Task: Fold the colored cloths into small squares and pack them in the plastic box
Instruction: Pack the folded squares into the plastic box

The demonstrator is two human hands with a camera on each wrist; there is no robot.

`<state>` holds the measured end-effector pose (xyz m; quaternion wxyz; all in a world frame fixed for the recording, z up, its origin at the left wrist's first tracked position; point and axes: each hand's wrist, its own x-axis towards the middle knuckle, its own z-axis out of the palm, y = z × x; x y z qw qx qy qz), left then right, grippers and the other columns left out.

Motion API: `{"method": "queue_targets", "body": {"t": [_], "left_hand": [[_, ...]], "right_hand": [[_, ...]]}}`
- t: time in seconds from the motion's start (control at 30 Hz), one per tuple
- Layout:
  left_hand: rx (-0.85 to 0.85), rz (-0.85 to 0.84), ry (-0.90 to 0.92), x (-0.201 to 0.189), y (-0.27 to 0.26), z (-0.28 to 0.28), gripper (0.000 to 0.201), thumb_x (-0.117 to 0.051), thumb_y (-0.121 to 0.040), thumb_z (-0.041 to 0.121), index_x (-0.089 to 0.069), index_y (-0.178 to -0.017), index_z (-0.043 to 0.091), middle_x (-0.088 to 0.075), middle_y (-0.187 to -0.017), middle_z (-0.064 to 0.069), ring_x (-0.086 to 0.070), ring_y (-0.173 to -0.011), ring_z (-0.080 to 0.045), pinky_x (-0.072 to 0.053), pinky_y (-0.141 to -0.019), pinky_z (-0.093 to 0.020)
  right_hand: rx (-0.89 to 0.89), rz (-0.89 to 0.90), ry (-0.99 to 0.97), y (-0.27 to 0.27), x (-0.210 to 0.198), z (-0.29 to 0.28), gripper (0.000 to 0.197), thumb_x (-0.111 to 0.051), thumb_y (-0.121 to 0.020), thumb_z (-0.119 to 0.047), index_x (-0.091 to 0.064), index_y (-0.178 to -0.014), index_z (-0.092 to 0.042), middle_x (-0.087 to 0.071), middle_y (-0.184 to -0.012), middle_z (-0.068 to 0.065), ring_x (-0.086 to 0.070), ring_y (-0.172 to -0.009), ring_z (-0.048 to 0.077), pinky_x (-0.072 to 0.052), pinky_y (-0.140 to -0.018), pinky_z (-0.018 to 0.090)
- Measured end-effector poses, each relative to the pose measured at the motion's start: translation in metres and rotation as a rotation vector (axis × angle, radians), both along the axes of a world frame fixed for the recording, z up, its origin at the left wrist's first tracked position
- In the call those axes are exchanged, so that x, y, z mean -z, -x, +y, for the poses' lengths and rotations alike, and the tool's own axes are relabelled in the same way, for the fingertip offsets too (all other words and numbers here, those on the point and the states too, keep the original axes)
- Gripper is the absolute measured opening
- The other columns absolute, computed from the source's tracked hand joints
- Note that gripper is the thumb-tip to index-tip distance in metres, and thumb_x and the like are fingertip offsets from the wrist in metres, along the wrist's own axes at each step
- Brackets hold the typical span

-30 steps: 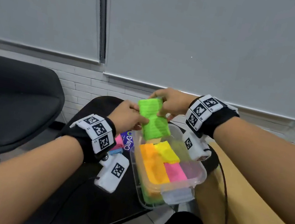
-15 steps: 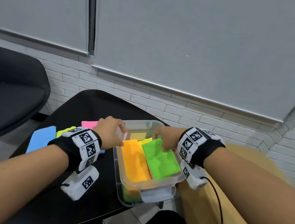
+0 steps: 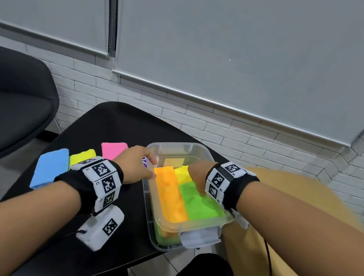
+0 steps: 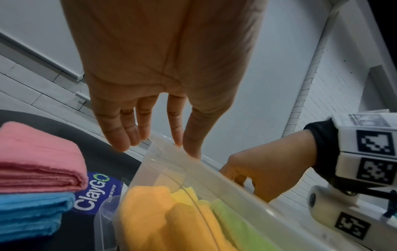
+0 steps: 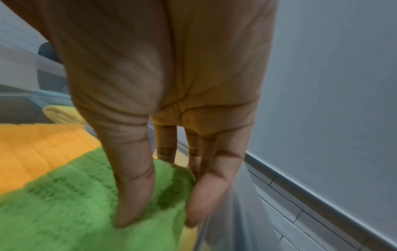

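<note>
Grey roller blinds and white brick tile back a small black table (image 3: 114, 130), where the clear plastic box (image 3: 175, 147) sits at the right edge with its long axis running near to far. Inside it, the green cloth (image 3: 198, 203) lies in the near right part, touching the orange cloth (image 3: 170, 193) on its left, with a yellow cloth (image 3: 182, 172) just beyond at the far side.

The right hand (image 3: 197, 173) is directly on the green cloth: in the right wrist view its thumb (image 5: 133, 191) presses the top while the fingers (image 5: 201, 191) wedge between the cloth's far edge and the box wall, so it is pinching that edge. The left hand (image 3: 135, 165) rests on the box's left rim, fingers straight and holding nothing.

3 more folded cloths wait on the table to the left of the box: pink (image 3: 113, 150) farthest, then yellow-green (image 3: 81, 156), then blue (image 3: 50, 167) nearest. The left hand is closer to them, and nothing stands between. My guess is the green one needs tucking flat, and the box wall crowds the right fingers.
</note>
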<state>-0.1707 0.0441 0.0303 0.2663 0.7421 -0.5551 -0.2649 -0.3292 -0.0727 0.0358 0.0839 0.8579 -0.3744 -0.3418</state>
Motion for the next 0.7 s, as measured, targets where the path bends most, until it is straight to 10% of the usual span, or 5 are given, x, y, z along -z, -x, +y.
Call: {"method": "queue_targets", "body": {"t": [0.23, 0.47, 0.7], "left_hand": [[0.003, 0.017, -0.004, 0.001, -0.001, -0.001, 0.032, -0.075, -0.079, 0.017, -0.062, -0.108, 0.018, -0.057, -0.104, -0.001, -0.054, -0.083, -0.012, -0.039, -0.06, -0.016], [-0.006, 0.028, 0.002, 0.002, -0.001, 0.0, 0.034, -0.075, -0.078, 0.016, -0.062, -0.11, 0.017, -0.056, -0.105, -0.001, -0.054, -0.09, -0.015, -0.037, -0.059, -0.016], [0.004, 0.074, 0.009, 0.005, -0.002, -0.001, 0.033, -0.073, -0.079, 0.014, -0.061, -0.109, 0.016, -0.06, -0.104, -0.005, -0.057, -0.083, -0.015, -0.046, -0.07, -0.024]], "right_hand": [[-0.094, -0.222, -0.026, -0.002, -0.038, 0.018, 0.05, -0.075, -0.077, -0.009, -0.058, -0.123, -0.011, -0.058, -0.12, 0.004, -0.058, -0.108, 0.024, -0.046, -0.081, 0.028], [-0.083, -0.122, -0.204, -0.002, -0.035, 0.026, 0.045, -0.079, -0.073, -0.006, -0.064, -0.115, -0.011, -0.046, -0.073, -0.006, -0.048, -0.07, 0.016, -0.034, -0.05, 0.018], [-0.021, -0.118, -0.237, 0.006, -0.029, 0.025, 0.054, -0.082, -0.071, -0.007, -0.059, -0.12, -0.01, -0.042, -0.072, -0.009, -0.041, -0.057, 0.005, -0.037, -0.051, 0.021]]}}
